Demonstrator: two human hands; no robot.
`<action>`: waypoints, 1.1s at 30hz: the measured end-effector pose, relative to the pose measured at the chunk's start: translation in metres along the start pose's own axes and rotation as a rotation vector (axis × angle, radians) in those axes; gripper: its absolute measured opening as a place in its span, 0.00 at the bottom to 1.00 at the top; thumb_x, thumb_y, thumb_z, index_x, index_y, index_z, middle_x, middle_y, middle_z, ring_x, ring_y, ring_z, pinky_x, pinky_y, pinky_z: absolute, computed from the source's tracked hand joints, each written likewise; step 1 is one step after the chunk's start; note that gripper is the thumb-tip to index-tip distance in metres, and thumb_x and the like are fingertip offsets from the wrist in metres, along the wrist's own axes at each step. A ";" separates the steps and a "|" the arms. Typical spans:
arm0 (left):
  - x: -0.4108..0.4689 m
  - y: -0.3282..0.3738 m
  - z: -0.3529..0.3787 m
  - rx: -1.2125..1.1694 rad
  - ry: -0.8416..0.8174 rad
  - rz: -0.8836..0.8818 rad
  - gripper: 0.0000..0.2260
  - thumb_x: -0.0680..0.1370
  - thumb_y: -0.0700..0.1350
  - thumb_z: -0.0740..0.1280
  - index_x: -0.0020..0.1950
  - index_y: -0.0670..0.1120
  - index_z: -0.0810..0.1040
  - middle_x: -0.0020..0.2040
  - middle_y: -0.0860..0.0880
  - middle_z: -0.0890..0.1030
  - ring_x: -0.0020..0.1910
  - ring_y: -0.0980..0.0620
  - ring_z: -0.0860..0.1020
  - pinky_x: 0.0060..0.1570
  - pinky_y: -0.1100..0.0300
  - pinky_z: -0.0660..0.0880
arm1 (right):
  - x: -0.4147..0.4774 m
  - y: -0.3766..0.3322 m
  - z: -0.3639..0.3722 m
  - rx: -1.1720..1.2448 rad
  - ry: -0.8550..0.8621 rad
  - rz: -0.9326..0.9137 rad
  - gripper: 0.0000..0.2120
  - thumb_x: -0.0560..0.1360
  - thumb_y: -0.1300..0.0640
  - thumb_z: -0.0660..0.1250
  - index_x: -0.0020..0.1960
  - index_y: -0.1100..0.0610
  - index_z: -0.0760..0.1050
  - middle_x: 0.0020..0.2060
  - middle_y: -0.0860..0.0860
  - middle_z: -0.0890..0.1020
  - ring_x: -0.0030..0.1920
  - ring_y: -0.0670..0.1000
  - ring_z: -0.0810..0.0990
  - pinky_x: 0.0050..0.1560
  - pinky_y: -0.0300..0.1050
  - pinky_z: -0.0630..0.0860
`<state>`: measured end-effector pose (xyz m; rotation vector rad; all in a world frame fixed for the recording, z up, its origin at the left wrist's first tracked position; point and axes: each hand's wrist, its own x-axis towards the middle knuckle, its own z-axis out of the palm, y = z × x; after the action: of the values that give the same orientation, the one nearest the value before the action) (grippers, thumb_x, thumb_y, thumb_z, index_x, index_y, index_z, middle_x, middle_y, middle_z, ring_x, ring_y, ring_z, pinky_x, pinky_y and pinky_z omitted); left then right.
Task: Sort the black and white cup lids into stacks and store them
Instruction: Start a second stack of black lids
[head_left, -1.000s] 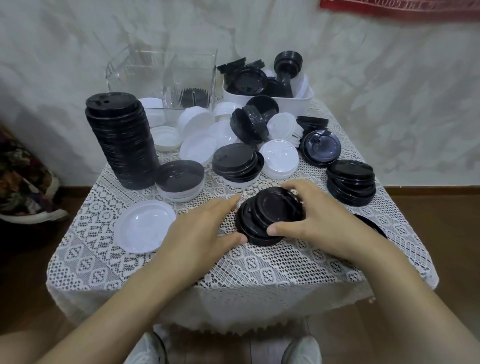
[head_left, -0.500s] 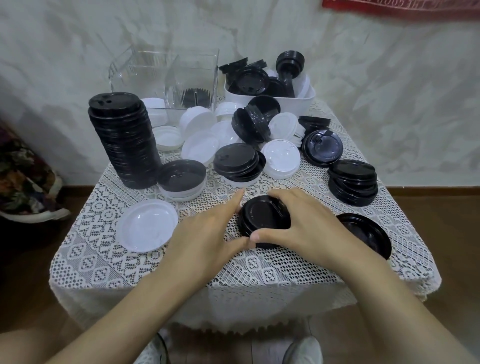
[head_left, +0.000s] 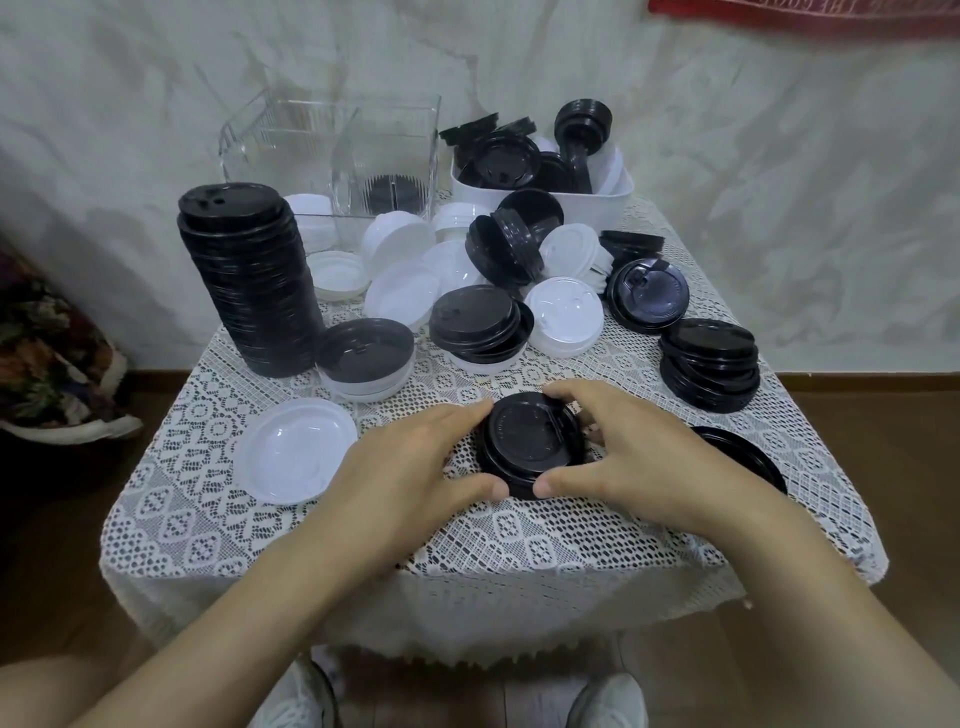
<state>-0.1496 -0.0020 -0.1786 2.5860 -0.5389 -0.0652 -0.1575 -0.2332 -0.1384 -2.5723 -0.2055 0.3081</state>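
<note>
Now, left to right. The tall black stack (head_left: 249, 280) stands upright at the left of the bench (head_left: 519, 545), well apart from your hands. Judged top-heavy: if you move it, take it low, on both sides.

In front of it one white lid (head_left: 296, 457) lies upturned. It looks like thin moulded plastic, judged very light and springy. Lift it by the rim.

Your left hand (head_left: 410, 467) has a narrow grip, thumb at the near edge and fingers along the far-left edge of the small black stack (head_left: 530, 441). That stack sits at front centre of the bench, between both hands, a few lids nested with the top one dome-up. Your right hand (head_left: 639, 457) mirrors the left, curled round the right side with its thumb almost meeting the other thumb.

Judgement: the lids are light, stiff at the rim and flexible across the middle. They are smooth, so a nested column may shear sideways. Hold opposite rims and squeeze lightly, since a hard pinch could buckle them.

Further right, a single black lid (head_left: 743, 452) lies partly hidden behind your right wrist. A short black stack (head_left: 709, 364), slightly uneven, sits behind it.
</note>
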 end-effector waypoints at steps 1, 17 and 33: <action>0.000 0.000 0.000 -0.004 0.003 -0.002 0.38 0.72 0.71 0.67 0.80 0.64 0.61 0.66 0.61 0.78 0.48 0.60 0.69 0.43 0.64 0.65 | -0.001 0.000 0.000 -0.003 -0.001 0.001 0.43 0.67 0.40 0.80 0.76 0.39 0.63 0.61 0.36 0.73 0.64 0.42 0.74 0.63 0.43 0.71; 0.000 0.001 -0.001 0.030 0.041 0.043 0.38 0.74 0.69 0.68 0.81 0.63 0.60 0.73 0.63 0.72 0.68 0.57 0.73 0.57 0.59 0.72 | 0.001 0.001 0.010 0.022 0.080 -0.053 0.42 0.67 0.40 0.81 0.76 0.42 0.67 0.66 0.44 0.77 0.67 0.48 0.75 0.66 0.46 0.72; 0.000 0.009 -0.003 0.091 0.079 0.006 0.37 0.73 0.70 0.67 0.80 0.62 0.63 0.75 0.61 0.72 0.72 0.53 0.73 0.60 0.54 0.74 | -0.056 0.059 -0.038 -0.214 0.006 0.147 0.46 0.70 0.35 0.76 0.81 0.43 0.61 0.78 0.41 0.65 0.77 0.46 0.64 0.74 0.45 0.63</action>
<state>-0.1526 -0.0075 -0.1720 2.6624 -0.5321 0.0644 -0.1968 -0.3131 -0.1284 -2.8067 -0.0489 0.3495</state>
